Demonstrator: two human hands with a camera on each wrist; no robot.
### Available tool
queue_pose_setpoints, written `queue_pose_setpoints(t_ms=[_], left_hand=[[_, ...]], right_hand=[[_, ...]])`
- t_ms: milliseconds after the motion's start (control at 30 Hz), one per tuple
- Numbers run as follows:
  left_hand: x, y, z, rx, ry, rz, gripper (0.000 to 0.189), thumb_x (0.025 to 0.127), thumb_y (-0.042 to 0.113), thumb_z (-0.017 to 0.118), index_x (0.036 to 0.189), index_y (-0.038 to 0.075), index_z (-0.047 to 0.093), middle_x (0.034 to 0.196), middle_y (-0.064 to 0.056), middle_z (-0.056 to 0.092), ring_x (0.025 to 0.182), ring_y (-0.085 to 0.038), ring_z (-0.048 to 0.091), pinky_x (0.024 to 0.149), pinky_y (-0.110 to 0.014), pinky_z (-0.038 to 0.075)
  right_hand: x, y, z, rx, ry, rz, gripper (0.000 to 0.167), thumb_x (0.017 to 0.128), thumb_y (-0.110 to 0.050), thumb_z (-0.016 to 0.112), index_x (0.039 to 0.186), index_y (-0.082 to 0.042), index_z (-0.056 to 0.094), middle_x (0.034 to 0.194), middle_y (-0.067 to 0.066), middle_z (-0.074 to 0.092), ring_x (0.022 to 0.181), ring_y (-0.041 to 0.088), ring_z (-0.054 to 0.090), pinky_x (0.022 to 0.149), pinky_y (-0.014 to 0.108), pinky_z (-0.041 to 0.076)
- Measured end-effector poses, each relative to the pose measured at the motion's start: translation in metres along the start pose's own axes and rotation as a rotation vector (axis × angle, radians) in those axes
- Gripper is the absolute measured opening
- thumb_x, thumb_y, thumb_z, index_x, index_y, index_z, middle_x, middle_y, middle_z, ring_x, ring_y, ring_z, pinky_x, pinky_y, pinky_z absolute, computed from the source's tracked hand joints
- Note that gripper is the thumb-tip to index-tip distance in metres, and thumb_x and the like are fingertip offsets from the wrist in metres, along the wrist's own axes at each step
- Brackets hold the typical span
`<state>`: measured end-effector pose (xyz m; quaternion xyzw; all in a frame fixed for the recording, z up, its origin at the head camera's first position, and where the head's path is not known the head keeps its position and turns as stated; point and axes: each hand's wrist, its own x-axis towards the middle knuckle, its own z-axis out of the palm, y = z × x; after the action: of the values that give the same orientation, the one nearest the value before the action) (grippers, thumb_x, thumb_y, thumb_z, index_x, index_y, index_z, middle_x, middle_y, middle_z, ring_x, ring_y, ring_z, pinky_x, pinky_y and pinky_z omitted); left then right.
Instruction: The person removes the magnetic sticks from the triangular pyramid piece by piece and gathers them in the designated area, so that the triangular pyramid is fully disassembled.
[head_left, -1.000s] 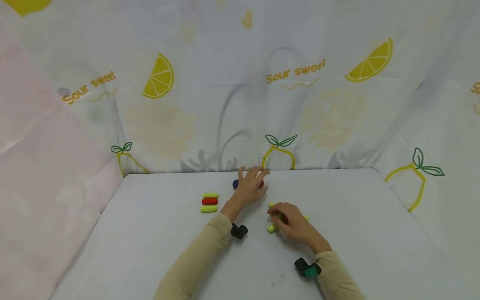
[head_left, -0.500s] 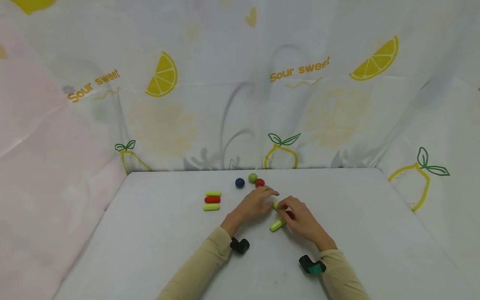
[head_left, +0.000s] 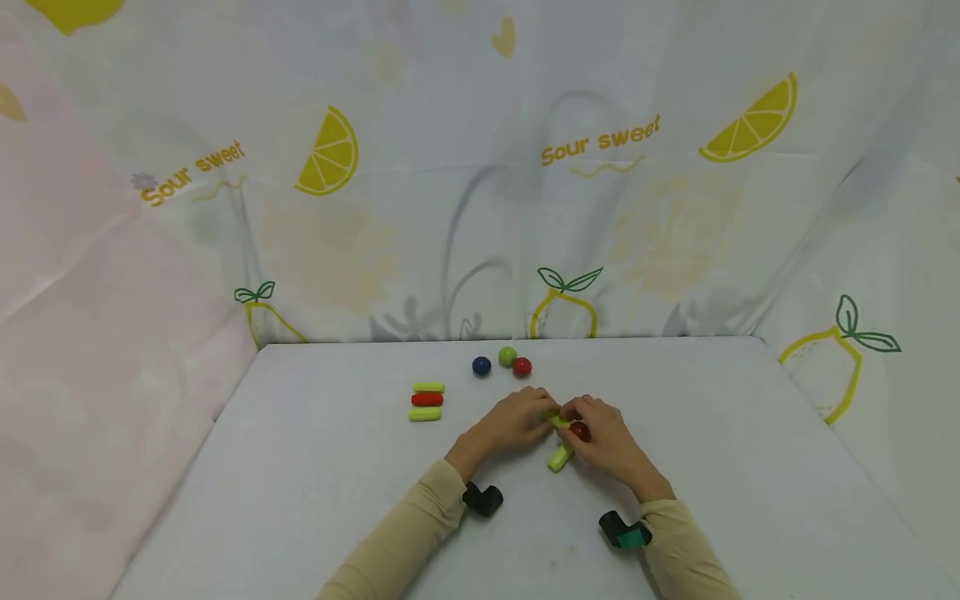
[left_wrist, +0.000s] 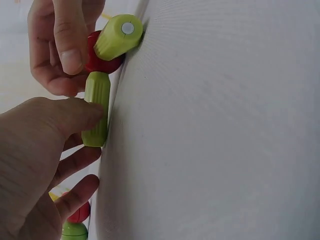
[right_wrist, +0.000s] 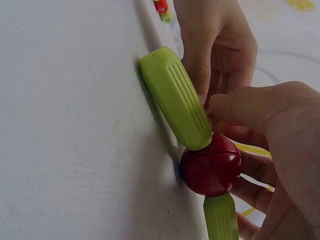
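My left hand (head_left: 516, 419) pinches a yellow-green magnetic rod (left_wrist: 96, 110) between thumb and fingers, its end against a red ball (right_wrist: 211, 167). The fingers of my right hand (head_left: 606, 437) curl round that ball from the right side. A second green rod (right_wrist: 175, 97) juts from the ball toward the near side and lies low at the table, a round silver tip showing in the left wrist view. Another green rod (right_wrist: 221, 217) extends from the ball at the bottom of the right wrist view; in the head view my right hand hides it.
Blue (head_left: 482, 367), green (head_left: 507, 357) and red (head_left: 522, 367) balls sit near the back edge of the white table (head_left: 300, 500). Left of my hands lie a green rod (head_left: 428, 387), a red rod (head_left: 427, 400) and another green rod (head_left: 425, 413), side by side. A lemon-print cloth (head_left: 420, 208) hangs behind.
My left hand has come back from the balls at the rear, nearer and to the right, and now pinches a rod on the red ball. My right hand stays at the joined pieces, which have turned slightly.
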<state>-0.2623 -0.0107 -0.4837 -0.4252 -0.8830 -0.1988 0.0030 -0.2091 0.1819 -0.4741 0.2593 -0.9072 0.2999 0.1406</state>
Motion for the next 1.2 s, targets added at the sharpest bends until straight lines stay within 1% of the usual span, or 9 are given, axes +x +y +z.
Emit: queue_pose_setpoints(t_ms=[200,300,400,533,633,700,900,1000,1200], left_hand=[[-0.006,-0.001,-0.002,0.02,-0.009,-0.05,0.025,0.092,0.022,0.062,0.116,0.019,0.065,0.107,0.005,0.062,0.096,-0.009,0.054,0.082,-0.021,0.045],[-0.011,-0.001,-0.003,0.016,-0.01,-0.078,0.025,0.092,0.023,0.062,0.116,0.02,0.065,0.107,0.006,0.062,0.095,-0.009,0.054,0.081,-0.021,0.044],[-0.017,0.0,-0.005,-0.001,-0.01,-0.105,0.025,0.092,0.024,0.062,0.116,0.02,0.065,0.108,0.006,0.062,0.096,-0.009,0.053,0.081,-0.022,0.044],[-0.025,0.004,-0.004,-0.015,0.001,-0.137,0.024,0.091,0.026,0.063,0.115,0.021,0.066,0.107,0.007,0.062,0.095,-0.009,0.053,0.08,-0.023,0.043],[-0.03,0.009,-0.002,0.002,0.028,-0.16,0.024,0.09,0.027,0.064,0.113,0.023,0.066,0.105,0.007,0.063,0.093,-0.01,0.053,0.077,-0.023,0.042],[-0.032,0.011,0.001,0.017,0.053,-0.169,0.023,0.089,0.03,0.066,0.111,0.023,0.067,0.104,0.007,0.063,0.09,-0.009,0.053,0.074,-0.023,0.04],[-0.037,0.018,0.004,0.077,0.113,-0.188,0.022,0.087,0.036,0.067,0.106,0.024,0.068,0.098,0.008,0.062,0.085,-0.009,0.052,0.072,-0.023,0.039],[-0.038,0.02,0.004,0.074,0.136,-0.183,0.023,0.086,0.037,0.067,0.105,0.024,0.068,0.098,0.008,0.063,0.085,-0.009,0.053,0.073,-0.023,0.04],[-0.037,0.02,0.005,0.093,0.131,-0.185,0.025,0.087,0.039,0.067,0.106,0.023,0.068,0.1,0.007,0.063,0.087,-0.01,0.053,0.074,-0.024,0.04]], right_hand=[[-0.001,-0.001,0.002,-0.042,-0.065,0.098,0.022,0.081,-0.017,0.074,0.099,-0.014,0.062,0.094,-0.001,0.063,0.088,0.017,0.055,0.086,0.049,0.04],[-0.001,-0.002,0.003,-0.055,-0.077,0.113,0.022,0.081,-0.018,0.074,0.1,-0.014,0.062,0.095,0.0,0.062,0.092,0.021,0.056,0.089,0.053,0.038],[-0.001,-0.003,0.003,-0.05,-0.079,0.104,0.022,0.081,-0.018,0.073,0.1,-0.013,0.062,0.095,0.001,0.062,0.094,0.023,0.056,0.091,0.054,0.037],[-0.001,-0.005,0.004,-0.041,-0.094,0.096,0.019,0.082,-0.016,0.071,0.098,-0.011,0.063,0.095,0.003,0.063,0.096,0.025,0.057,0.099,0.059,0.033],[-0.002,-0.005,0.006,-0.021,-0.109,0.091,0.017,0.083,-0.013,0.07,0.098,-0.01,0.063,0.095,0.003,0.063,0.098,0.025,0.058,0.104,0.061,0.027],[-0.003,-0.005,0.007,-0.007,-0.112,0.086,0.017,0.083,-0.012,0.069,0.098,-0.01,0.063,0.095,0.002,0.062,0.098,0.025,0.058,0.105,0.061,0.026],[-0.003,-0.005,0.009,0.032,-0.115,0.058,0.016,0.083,-0.009,0.069,0.098,-0.01,0.063,0.094,0.001,0.063,0.094,0.022,0.058,0.106,0.061,0.025],[-0.003,-0.005,0.008,0.038,-0.112,0.042,0.016,0.083,-0.009,0.069,0.097,-0.009,0.063,0.094,0.002,0.064,0.093,0.022,0.058,0.106,0.061,0.025],[-0.003,-0.004,0.009,0.029,-0.08,-0.003,0.017,0.081,-0.007,0.07,0.096,-0.008,0.063,0.092,0.003,0.064,0.092,0.022,0.06,0.104,0.062,0.028]])
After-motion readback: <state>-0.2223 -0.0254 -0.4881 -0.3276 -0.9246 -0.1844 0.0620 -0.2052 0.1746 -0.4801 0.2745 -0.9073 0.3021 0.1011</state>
